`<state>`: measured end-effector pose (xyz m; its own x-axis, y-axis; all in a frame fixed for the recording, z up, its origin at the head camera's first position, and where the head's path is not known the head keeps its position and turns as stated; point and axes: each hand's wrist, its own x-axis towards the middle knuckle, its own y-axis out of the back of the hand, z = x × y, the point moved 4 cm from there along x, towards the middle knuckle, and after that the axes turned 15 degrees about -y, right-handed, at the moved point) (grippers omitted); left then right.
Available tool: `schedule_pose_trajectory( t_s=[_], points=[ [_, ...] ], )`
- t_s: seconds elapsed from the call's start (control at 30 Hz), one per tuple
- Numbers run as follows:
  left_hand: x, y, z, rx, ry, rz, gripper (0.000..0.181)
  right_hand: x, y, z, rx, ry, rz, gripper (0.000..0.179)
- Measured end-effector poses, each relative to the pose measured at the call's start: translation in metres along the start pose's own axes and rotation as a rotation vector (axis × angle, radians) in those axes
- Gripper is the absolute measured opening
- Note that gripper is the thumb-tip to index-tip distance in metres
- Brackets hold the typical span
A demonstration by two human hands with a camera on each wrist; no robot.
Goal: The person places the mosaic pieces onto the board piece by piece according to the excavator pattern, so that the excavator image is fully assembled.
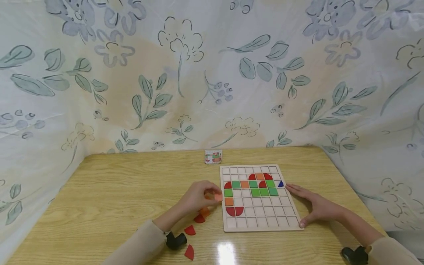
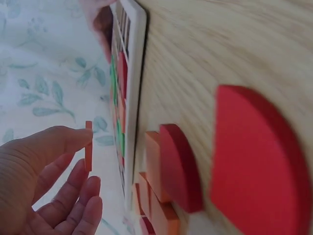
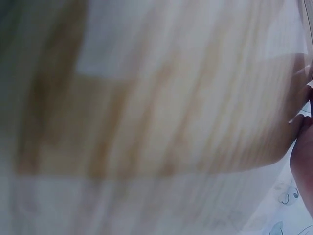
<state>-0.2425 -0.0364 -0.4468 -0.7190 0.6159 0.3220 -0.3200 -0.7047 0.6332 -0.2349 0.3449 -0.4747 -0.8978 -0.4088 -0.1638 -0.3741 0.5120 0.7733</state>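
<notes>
My left hand (image 1: 197, 197) pinches a thin orange square tile (image 1: 218, 197) between thumb and fingertips, at the left edge of the gridded wooden board (image 1: 261, 222). In the left wrist view the orange tile (image 2: 88, 147) is seen edge-on, held above the table. Red quarter-circles, orange squares, green squares and a blue triangle (image 1: 281, 184) lie in the board's cells. My right hand (image 1: 319, 207) rests along the board's right edge, fingers extended toward the upper side and thumb (image 1: 305, 222) at the lower right corner.
Loose red quarter-circle tiles (image 1: 190, 230) and orange tiles (image 1: 204, 212) lie left of the board, partly under my left hand. A small pattern card (image 1: 213, 157) lies near the table's back edge. Floral cloth (image 1: 198, 73) hangs behind the wooden table (image 1: 109, 191).
</notes>
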Motion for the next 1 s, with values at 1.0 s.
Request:
schedule_pose_trajectory(
  t_s=[1.0],
  points=[
    [0.126, -0.093, 0.047, 0.162, -0.049, -0.154, 0.019, 0.001, 0.002, -0.003, -0.076, 0.011, 0.04, 0.107]
  ],
)
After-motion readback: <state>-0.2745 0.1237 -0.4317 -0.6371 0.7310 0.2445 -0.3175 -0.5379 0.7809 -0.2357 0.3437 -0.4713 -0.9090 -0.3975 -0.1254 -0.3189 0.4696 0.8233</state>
